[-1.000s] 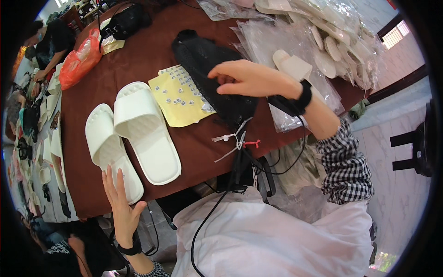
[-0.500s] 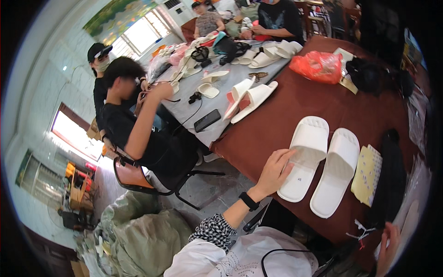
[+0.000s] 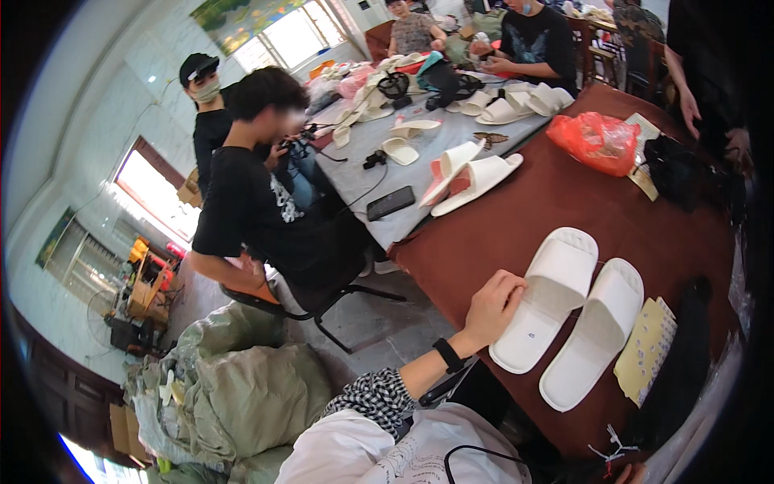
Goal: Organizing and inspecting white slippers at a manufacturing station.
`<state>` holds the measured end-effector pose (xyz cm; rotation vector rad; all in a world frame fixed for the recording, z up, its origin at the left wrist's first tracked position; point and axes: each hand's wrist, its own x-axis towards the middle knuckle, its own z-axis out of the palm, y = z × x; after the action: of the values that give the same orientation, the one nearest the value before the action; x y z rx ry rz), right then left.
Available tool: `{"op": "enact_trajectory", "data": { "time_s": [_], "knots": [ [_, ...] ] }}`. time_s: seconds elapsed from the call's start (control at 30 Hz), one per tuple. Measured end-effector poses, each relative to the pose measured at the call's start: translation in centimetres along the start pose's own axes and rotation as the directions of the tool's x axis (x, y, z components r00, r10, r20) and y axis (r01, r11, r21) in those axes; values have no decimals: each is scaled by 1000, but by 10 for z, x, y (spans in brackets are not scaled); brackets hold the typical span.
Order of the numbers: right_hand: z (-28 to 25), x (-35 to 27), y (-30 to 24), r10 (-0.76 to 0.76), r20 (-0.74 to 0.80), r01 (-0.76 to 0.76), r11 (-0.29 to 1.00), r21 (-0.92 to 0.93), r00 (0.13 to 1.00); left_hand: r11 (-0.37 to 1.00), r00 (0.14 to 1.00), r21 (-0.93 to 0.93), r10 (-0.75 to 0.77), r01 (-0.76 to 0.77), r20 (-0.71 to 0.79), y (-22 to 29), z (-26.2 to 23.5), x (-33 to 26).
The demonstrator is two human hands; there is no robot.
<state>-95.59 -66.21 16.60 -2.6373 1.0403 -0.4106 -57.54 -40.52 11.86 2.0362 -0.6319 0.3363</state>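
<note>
Two white open-toed slippers lie side by side on the brown cloth before me, toes pointing away. My left hand [image 3: 493, 308] has its fingers bent over the near-left edge of the left slipper [image 3: 528, 331], just by its strap; the thumb is hidden. Close on its right is the right slipper [image 3: 582, 355], which neither hand touches. Only a sliver of my right hand [image 3: 630, 475] shows at the lower edge, near a white tie with a red bit [image 3: 614, 450]; its fingers cannot be made out.
A yellow patterned sheet [image 3: 645, 351] and dark cloth [image 3: 693, 347] flank the slippers. Beyond lie a pink-lined slipper pair [image 3: 477, 184], a phone [image 3: 390, 203] and a red plastic bag [image 3: 592, 143]. A seated person [image 3: 266, 185] is at left, sacks [image 3: 250, 395] below; others stand around.
My left hand's fingers have curled in at the slipper's edge. My right hand has dropped almost out of view. The seated person has lowered an arm, and a standing person's hands appear at right.
</note>
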Motion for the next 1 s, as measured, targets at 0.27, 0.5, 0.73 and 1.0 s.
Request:
{"op": "enact_trajectory", "data": {
  "time_s": [0.27,0.5,0.73,1.0],
  "knots": [
    [31,9,14,40,-192,-39,999,9,981,1000,1000,24,10,-10,-7,5,-3,-1],
    [43,12,14,-47,-314,20,996,-91,948,999,999,25,32,-32,-18,5,-3,0],
    [43,9,13,0,-301,-26,996,-82,954,999,999,23,41,-40,-34,5,-3,-3],
    [46,7,19,5,-312,-24,998,-58,950,998,996,11,70,-70,-48,5,-2,-2]
  ]
}}
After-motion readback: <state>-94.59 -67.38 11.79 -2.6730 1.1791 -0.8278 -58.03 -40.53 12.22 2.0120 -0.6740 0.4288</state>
